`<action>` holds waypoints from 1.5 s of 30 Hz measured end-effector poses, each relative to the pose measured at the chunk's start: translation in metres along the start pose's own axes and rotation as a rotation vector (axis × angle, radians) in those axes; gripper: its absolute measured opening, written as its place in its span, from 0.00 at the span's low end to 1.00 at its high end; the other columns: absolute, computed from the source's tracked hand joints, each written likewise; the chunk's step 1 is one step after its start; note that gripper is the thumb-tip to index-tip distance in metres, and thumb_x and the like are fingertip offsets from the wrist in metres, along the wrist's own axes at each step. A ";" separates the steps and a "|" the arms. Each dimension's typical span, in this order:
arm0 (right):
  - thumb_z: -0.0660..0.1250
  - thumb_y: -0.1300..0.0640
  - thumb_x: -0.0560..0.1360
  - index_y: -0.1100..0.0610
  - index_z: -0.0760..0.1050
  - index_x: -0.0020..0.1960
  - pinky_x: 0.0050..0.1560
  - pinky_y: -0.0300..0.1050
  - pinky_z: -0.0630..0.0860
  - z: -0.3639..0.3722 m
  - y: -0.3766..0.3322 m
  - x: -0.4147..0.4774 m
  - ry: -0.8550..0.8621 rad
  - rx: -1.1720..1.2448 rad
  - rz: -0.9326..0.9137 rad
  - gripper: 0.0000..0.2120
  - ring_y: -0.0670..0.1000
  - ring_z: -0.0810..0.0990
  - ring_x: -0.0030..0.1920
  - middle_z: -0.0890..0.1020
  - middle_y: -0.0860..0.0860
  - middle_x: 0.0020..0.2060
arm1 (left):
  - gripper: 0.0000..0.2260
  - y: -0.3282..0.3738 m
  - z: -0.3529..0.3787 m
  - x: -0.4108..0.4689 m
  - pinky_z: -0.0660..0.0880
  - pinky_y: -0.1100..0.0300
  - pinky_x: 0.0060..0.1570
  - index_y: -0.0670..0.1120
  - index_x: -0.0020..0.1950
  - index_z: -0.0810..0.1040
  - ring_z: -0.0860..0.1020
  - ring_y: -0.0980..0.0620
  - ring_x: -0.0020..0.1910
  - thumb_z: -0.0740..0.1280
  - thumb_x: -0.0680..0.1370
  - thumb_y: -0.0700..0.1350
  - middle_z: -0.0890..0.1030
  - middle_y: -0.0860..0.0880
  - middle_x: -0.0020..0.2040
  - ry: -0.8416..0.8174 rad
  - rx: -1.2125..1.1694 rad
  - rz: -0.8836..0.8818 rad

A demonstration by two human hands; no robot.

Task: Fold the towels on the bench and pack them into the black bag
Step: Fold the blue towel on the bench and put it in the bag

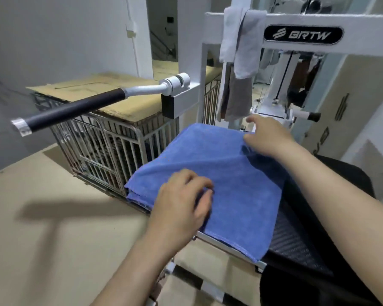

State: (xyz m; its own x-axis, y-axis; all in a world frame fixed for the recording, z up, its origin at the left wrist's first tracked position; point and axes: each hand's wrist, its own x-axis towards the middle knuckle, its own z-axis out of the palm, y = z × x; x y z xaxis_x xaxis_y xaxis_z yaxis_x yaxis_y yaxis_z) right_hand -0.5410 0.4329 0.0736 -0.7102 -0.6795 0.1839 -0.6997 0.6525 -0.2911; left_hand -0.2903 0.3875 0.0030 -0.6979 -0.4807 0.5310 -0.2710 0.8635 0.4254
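folding step in hand: the blue towel (219, 173) lies already doubled on the bench (221, 242), hanging over its left edge, with what looks like the black bag (307, 217) touching it on the right, so the next move likely calls for lifting one edge over for another fold and squaring the corners. the left hand (181, 202) has curled fingers pinching the near-left part of the cloth, and the right hand (268, 138) bunches the far right edge between thumb and fingers, index finger partly out. more grey towels (241, 43) hang on the machine frame (363, 21) behind.
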 end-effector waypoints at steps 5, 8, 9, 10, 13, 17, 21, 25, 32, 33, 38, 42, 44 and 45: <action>0.59 0.39 0.76 0.56 0.64 0.71 0.58 0.56 0.75 -0.005 0.061 -0.002 -0.072 -0.167 0.193 0.30 0.63 0.73 0.64 0.72 0.60 0.67 | 0.34 0.059 0.019 -0.017 0.71 0.53 0.44 0.55 0.64 0.70 0.73 0.50 0.49 0.65 0.62 0.68 0.73 0.53 0.55 -0.357 0.257 0.358; 0.61 0.42 0.77 0.59 0.65 0.68 0.55 0.54 0.73 0.000 0.067 -0.001 -0.002 -0.154 0.221 0.28 0.64 0.73 0.63 0.70 0.63 0.66 | 0.33 0.055 0.022 -0.020 0.71 0.56 0.44 0.52 0.63 0.73 0.74 0.49 0.49 0.75 0.59 0.52 0.75 0.53 0.55 -0.285 0.253 0.378; 0.62 0.43 0.77 0.61 0.66 0.67 0.53 0.53 0.73 0.000 0.067 -0.001 0.026 -0.154 0.247 0.27 0.64 0.73 0.62 0.71 0.64 0.65 | 0.31 0.053 0.021 -0.022 0.72 0.57 0.44 0.52 0.62 0.74 0.74 0.49 0.49 0.75 0.60 0.49 0.76 0.53 0.55 -0.282 0.236 0.388; 0.63 0.46 0.76 0.62 0.69 0.65 0.50 0.51 0.72 -0.001 0.067 -0.001 0.046 -0.138 0.256 0.24 0.64 0.74 0.60 0.73 0.64 0.62 | 0.27 0.052 0.021 -0.024 0.73 0.58 0.44 0.52 0.62 0.74 0.75 0.49 0.50 0.73 0.62 0.48 0.76 0.53 0.56 -0.288 0.206 0.391; 0.66 0.58 0.72 0.61 0.78 0.51 0.43 0.45 0.72 -0.003 0.070 0.002 0.118 0.061 0.234 0.10 0.62 0.79 0.52 0.81 0.61 0.51 | 0.16 0.053 0.019 -0.025 0.77 0.58 0.39 0.53 0.57 0.77 0.76 0.51 0.50 0.65 0.70 0.49 0.78 0.56 0.55 -0.295 0.151 0.349; 0.62 0.66 0.69 0.60 0.81 0.45 0.46 0.47 0.76 -0.013 0.084 -0.006 0.197 0.108 0.206 0.10 0.63 0.80 0.51 0.82 0.61 0.46 | 0.12 0.073 0.030 -0.022 0.75 0.53 0.31 0.49 0.48 0.80 0.73 0.49 0.42 0.57 0.73 0.48 0.78 0.54 0.45 -0.201 0.045 0.325; 0.63 0.67 0.71 0.61 0.80 0.52 0.51 0.50 0.74 -0.037 0.133 -0.026 0.250 -0.069 0.242 0.12 0.63 0.78 0.54 0.80 0.61 0.53 | 0.12 0.143 0.070 -0.032 0.73 0.52 0.29 0.46 0.45 0.78 0.71 0.46 0.38 0.57 0.73 0.48 0.72 0.48 0.40 -0.212 -0.034 0.456; 0.63 0.62 0.72 0.56 0.78 0.56 0.60 0.58 0.66 -0.051 0.172 -0.053 0.253 -0.300 0.377 0.13 0.62 0.72 0.61 0.75 0.60 0.58 | 0.16 0.200 0.083 -0.040 0.75 0.50 0.35 0.45 0.58 0.75 0.74 0.43 0.42 0.59 0.77 0.53 0.72 0.46 0.47 -0.378 -0.165 0.533; 0.63 0.60 0.72 0.50 0.79 0.57 0.59 0.49 0.73 -0.046 0.123 -0.066 0.036 0.085 -0.124 0.15 0.54 0.78 0.56 0.82 0.50 0.54 | 0.13 0.144 0.058 -0.034 0.74 0.54 0.42 0.49 0.52 0.82 0.77 0.49 0.41 0.61 0.77 0.52 0.77 0.51 0.42 0.105 -0.194 0.136; 0.62 0.62 0.74 0.50 0.80 0.57 0.59 0.45 0.74 -0.044 0.106 -0.068 -0.012 0.128 -0.232 0.15 0.52 0.79 0.54 0.82 0.49 0.53 | 0.13 0.125 0.051 -0.032 0.73 0.54 0.41 0.48 0.52 0.81 0.76 0.48 0.42 0.60 0.77 0.52 0.76 0.50 0.43 0.185 -0.081 0.045; 0.57 0.66 0.75 0.46 0.75 0.64 0.61 0.50 0.72 -0.021 0.026 -0.062 -0.250 -0.015 -0.603 0.23 0.51 0.74 0.60 0.78 0.47 0.61 | 0.16 0.073 0.025 -0.031 0.71 0.51 0.42 0.46 0.60 0.75 0.75 0.39 0.45 0.60 0.78 0.54 0.75 0.43 0.48 0.106 0.197 -0.278; 0.58 0.66 0.71 0.47 0.72 0.58 0.50 0.51 0.72 -0.010 0.001 -0.048 -0.317 -0.360 -0.781 0.21 0.51 0.68 0.55 0.73 0.42 0.49 | 0.08 0.078 0.020 -0.026 0.64 0.56 0.39 0.53 0.55 0.72 0.75 0.48 0.43 0.64 0.78 0.53 0.74 0.54 0.40 0.000 0.043 -0.386; 0.60 0.64 0.70 0.48 0.71 0.54 0.44 0.47 0.66 -0.012 -0.003 -0.039 -0.321 -0.493 -0.790 0.17 0.52 0.68 0.55 0.70 0.42 0.44 | 0.03 0.079 0.016 -0.021 0.66 0.60 0.36 0.55 0.48 0.75 0.73 0.56 0.36 0.66 0.77 0.51 0.75 0.56 0.33 -0.030 -0.072 -0.429; 0.61 0.63 0.70 0.47 0.71 0.53 0.44 0.46 0.64 -0.014 -0.004 -0.034 -0.327 -0.564 -0.779 0.15 0.52 0.68 0.56 0.70 0.43 0.44 | 0.01 0.078 0.016 -0.019 0.66 0.66 0.34 0.56 0.45 0.77 0.74 0.58 0.36 0.68 0.76 0.50 0.76 0.57 0.32 -0.049 -0.122 -0.432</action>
State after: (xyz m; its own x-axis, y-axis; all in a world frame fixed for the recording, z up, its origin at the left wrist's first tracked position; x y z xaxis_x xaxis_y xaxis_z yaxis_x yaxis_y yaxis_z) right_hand -0.5147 0.4583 0.0819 -0.0441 -0.9865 -0.1574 -0.9536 -0.0054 0.3012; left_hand -0.3082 0.4663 0.0143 -0.5693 -0.7827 0.2515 -0.4665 0.5594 0.6852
